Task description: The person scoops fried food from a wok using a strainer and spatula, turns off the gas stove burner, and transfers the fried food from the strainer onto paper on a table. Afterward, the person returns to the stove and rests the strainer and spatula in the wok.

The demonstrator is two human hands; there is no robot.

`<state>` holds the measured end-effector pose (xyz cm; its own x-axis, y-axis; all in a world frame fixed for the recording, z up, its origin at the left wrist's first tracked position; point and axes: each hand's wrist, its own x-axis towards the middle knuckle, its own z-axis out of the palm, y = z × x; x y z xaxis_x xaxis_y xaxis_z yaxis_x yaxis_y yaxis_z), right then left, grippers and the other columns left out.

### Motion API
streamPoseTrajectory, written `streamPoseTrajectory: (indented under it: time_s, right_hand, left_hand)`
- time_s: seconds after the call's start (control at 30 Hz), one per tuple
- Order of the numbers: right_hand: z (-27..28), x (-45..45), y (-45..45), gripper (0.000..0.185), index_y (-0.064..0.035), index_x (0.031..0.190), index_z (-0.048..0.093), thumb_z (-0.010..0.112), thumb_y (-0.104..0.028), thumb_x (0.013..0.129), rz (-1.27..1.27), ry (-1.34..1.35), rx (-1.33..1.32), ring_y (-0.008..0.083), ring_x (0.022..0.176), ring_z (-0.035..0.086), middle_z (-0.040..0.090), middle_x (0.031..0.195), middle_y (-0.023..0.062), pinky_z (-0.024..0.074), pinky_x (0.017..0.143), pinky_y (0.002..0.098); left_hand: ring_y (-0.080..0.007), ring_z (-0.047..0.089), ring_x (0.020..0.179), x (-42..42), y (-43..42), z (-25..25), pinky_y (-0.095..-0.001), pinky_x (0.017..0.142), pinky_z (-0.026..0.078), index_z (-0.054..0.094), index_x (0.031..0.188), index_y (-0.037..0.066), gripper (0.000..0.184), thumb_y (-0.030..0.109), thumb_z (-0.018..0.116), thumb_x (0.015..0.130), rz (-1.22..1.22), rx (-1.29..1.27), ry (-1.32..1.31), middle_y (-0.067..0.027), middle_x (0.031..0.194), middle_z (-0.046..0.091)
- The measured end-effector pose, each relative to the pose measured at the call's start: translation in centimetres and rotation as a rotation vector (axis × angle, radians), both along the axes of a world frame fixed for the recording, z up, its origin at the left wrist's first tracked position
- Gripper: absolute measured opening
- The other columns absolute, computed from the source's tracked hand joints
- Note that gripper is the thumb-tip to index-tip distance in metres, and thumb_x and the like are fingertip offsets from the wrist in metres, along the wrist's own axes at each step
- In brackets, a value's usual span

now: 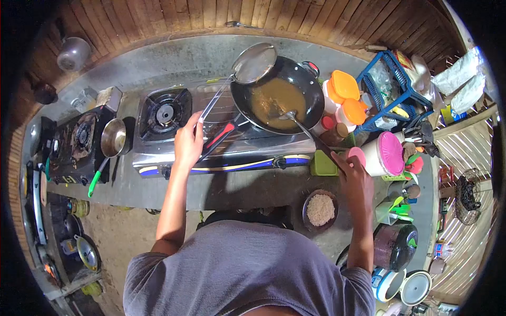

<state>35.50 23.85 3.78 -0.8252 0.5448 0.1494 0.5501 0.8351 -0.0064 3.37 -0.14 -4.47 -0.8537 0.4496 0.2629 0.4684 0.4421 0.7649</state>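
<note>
My left hand (188,143) is closed around the handle of a round mesh strainer (254,63), which is held over the far left rim of a black wok (315,113). Brown liquid (279,100) fills the bottom of the wok, with a few pale bits in it. In my right hand (356,176) is the dark handle of a metal spatula (303,128); its head dips into the liquid. The wok's red and black handle (220,138) points toward me, just right of my left hand.
The wok stands on a two-burner stove (224,160). A bowl of pale grains (320,209) sits near the counter edge. Orange-lidded containers (345,84), a blue rack (369,79) and a pink-lidded tub (390,152) crowd the right. A small pan (114,138) lies left, by another stove (79,139).
</note>
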Motion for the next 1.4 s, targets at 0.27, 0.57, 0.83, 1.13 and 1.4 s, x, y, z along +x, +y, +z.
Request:
streamPoseTrajectory:
  time_s: [0.27,0.57,0.83,1.13,1.4]
  right_hand:
    - [2.3,1.9,0.1,0.049,-0.0281,0.123,0.064,0.065,-0.005,0.080,-0.093,-0.044,0.082,0.0264,0.082,0.064,0.059,0.095,0.0046,0.0525,0.068,0.0401]
    - [-0.5,-0.1,1.4,0.057,-0.0272,0.128,0.061,0.067,-0.002,0.077,-0.092,0.001,-0.041,0.0275,0.088,0.064,0.060,0.100,0.0075,0.0536,0.075,0.0414]
    - [-4.5,-3.8,4.8,0.054,-0.0251,0.128,0.060,0.066,-0.003,0.079,-0.038,0.134,-0.019,0.0306,0.094,0.063,0.060,0.104,0.0109,0.0526,0.078,0.0420]
    - [-5.8,-7.6,6.4,0.053,-0.0247,0.127,0.061,0.068,-0.005,0.078,0.048,0.330,-0.036,0.0335,0.095,0.061,0.060,0.099,0.0133,0.0528,0.078,0.0448]
    - [-6.7,-6.8,6.4,0.051,-0.0179,0.128,0.060,0.068,-0.005,0.079,0.035,0.371,-0.104,0.0369,0.098,0.061,0.062,0.104,0.0165,0.0508,0.083,0.0451]
  left_hand:
    - [-0.0389,0.066,0.071,-0.1,0.5,0.9,-0.0462,0.062,0.048,0.060,0.118,0.015,0.024,0.016,0.051,0.096,-0.014,-0.119,0.021,-0.0207,0.072,0.062]
    - [-0.0377,0.066,0.069,-0.3,-0.5,0.6,-0.0445,0.060,0.048,0.060,0.119,0.014,0.025,0.017,0.052,0.096,0.019,-0.074,0.042,-0.0198,0.070,0.062]
    - [-0.0376,0.066,0.070,0.4,-1.2,1.0,-0.0449,0.061,0.048,0.060,0.120,0.015,0.026,0.018,0.052,0.095,0.027,-0.089,0.018,-0.0196,0.070,0.062]
    - [-0.0393,0.065,0.074,-0.1,-1.2,0.8,-0.0491,0.063,0.049,0.060,0.120,0.016,0.026,0.018,0.052,0.095,0.025,-0.168,0.095,-0.0197,0.077,0.066]
    - [-0.0418,0.065,0.071,-3.5,1.5,0.2,-0.0531,0.062,0.051,0.060,0.115,0.012,0.024,0.021,0.052,0.095,-0.055,-0.267,0.239,-0.0219,0.074,0.066]
